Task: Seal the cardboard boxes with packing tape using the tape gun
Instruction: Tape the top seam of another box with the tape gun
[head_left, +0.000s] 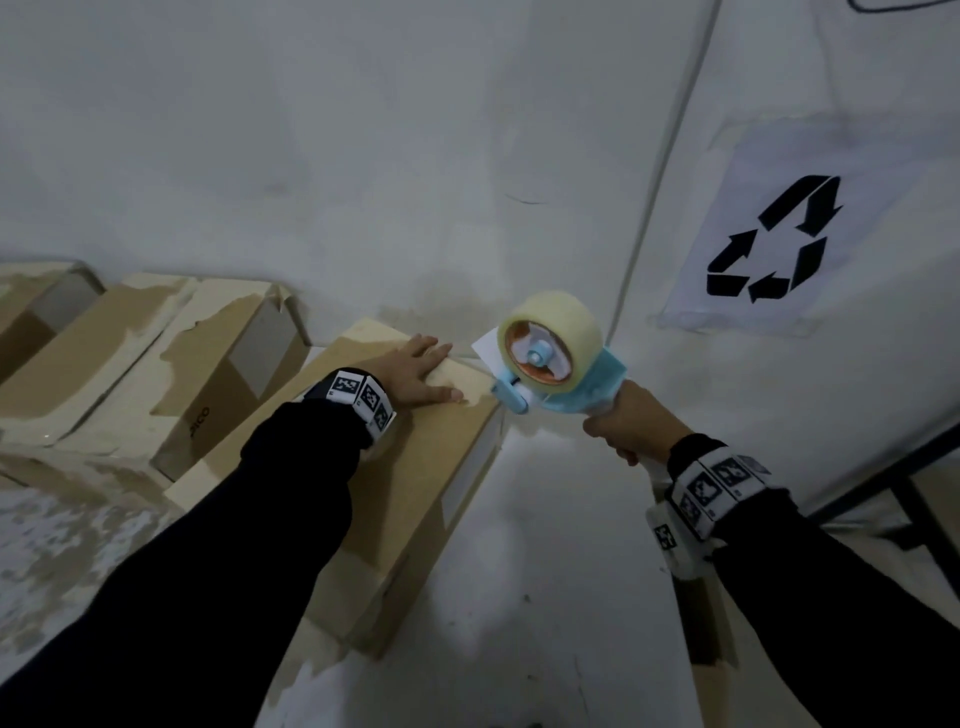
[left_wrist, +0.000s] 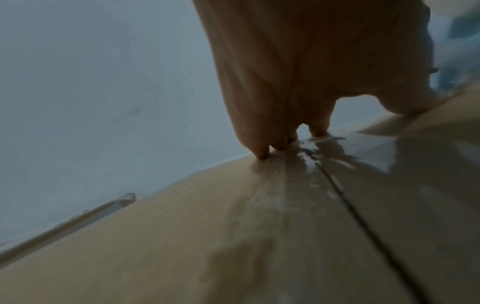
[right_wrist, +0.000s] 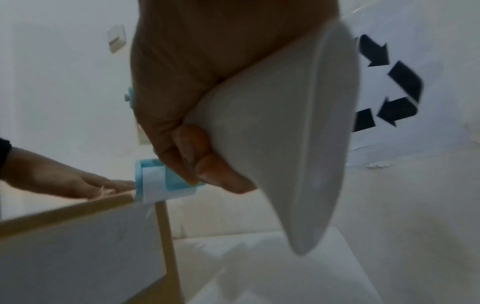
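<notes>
Far left of the floor (head_left: 545, 545): three other cardboard boxes (head_left: 208, 374) in a row against the wall (head_left: 311, 130), tops patchy with torn tape or paper, one with dark lettering on its side, too small to read.

Next right, the box being sealed (head_left: 415, 467) lies on the floor, far end close to the wall. Left hand (head_left: 415, 371) lies palm down on its top near the far right corner, fingers straight and spread, pressing, gripping nothing. Left wrist view: fingertips (left_wrist: 262, 153) touch the glossy taped top beside the dark centre seam (left_wrist: 363, 216). Black sleeve (head_left: 234, 545) and a marker-tag wristband (head_left: 363, 400) on that arm.

Just right of that corner: tape gun (head_left: 550, 379), light blue frame, roll of clear tape (head_left: 550, 332) on an orange hub. Its roller end sits at the box's far right corner edge, touching or nearly so. Right wrist view: blue front end with the white tape flap (right_wrist: 155, 183) right at the box's top corner, left-hand fingers just beside it.

Right hand (head_left: 631, 423) is clenched round the gun's white handle (right_wrist: 298, 144), fingers wrapped tight. Tagged wristband (head_left: 717, 488) there too.

Far right: white panel with a taped-on sheet showing a black recycling symbol (head_left: 774, 239). A dark frame leg (head_left: 909, 509) stands at the right edge.
</notes>
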